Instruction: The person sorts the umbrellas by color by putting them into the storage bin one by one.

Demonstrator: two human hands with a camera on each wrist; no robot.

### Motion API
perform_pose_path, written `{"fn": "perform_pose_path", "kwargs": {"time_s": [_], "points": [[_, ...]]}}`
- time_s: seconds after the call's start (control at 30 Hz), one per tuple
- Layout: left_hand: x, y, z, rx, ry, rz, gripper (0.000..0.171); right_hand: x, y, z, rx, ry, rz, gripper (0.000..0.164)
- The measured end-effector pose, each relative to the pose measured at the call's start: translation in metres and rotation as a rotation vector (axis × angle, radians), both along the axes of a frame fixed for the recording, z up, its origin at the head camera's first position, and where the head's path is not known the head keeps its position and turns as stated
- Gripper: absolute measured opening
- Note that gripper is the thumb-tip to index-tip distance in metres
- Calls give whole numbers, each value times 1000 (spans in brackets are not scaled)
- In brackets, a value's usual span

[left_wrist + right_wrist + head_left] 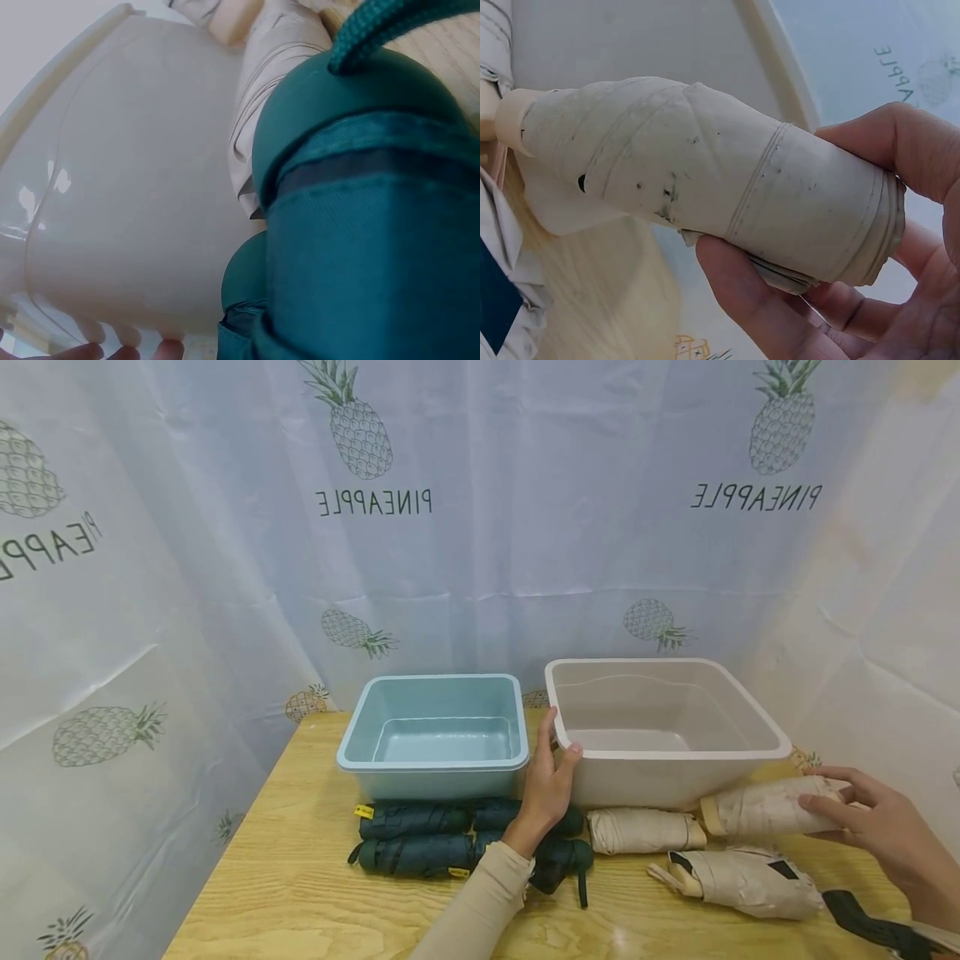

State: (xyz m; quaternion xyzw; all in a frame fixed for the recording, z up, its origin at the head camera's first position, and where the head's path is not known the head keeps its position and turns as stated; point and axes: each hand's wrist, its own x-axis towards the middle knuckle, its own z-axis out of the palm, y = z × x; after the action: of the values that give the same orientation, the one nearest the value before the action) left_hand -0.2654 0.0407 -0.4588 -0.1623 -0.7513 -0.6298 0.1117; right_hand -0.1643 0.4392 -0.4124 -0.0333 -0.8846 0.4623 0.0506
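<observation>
My right hand (pixel 888 814) grips a beige folded umbrella (pixel 768 807) by its right end. In the right wrist view the thumb and fingers lie on opposite sides of the wrapped cloth (pixel 705 157), which has dark specks. My left hand (pixel 547 785) holds the front left corner of a whitish plastic bin (pixel 667 777), its thumb by the front rim. Fingertips (pixel 169 349) show against the bin's wall in the left wrist view. Another beige umbrella (pixel 645 832) lies before the bin, and a third beige umbrella (pixel 750 882) lies nearer me.
A light blue bin (pixel 435 783) stands left of the whitish one. Several dark green folded umbrellas (pixel 412 855) lie in two rows before it, partly behind my left forearm. A black curved object (pixel 870 928) is at the lower right. A pineapple-print curtain (pixel 510 527) hangs behind the wooden table (pixel 262 868).
</observation>
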Motion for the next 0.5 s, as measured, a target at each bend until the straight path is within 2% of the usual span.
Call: {"fn": "perform_pose_path", "kwargs": {"time_s": [0.23, 0.5], "points": [[-1, -1, 1, 9, 6, -2, 69, 1, -6, 10, 9, 69, 25, 47], [0, 0, 0, 11, 1, -10, 68, 5, -12, 20, 16, 76, 67, 50]]}}
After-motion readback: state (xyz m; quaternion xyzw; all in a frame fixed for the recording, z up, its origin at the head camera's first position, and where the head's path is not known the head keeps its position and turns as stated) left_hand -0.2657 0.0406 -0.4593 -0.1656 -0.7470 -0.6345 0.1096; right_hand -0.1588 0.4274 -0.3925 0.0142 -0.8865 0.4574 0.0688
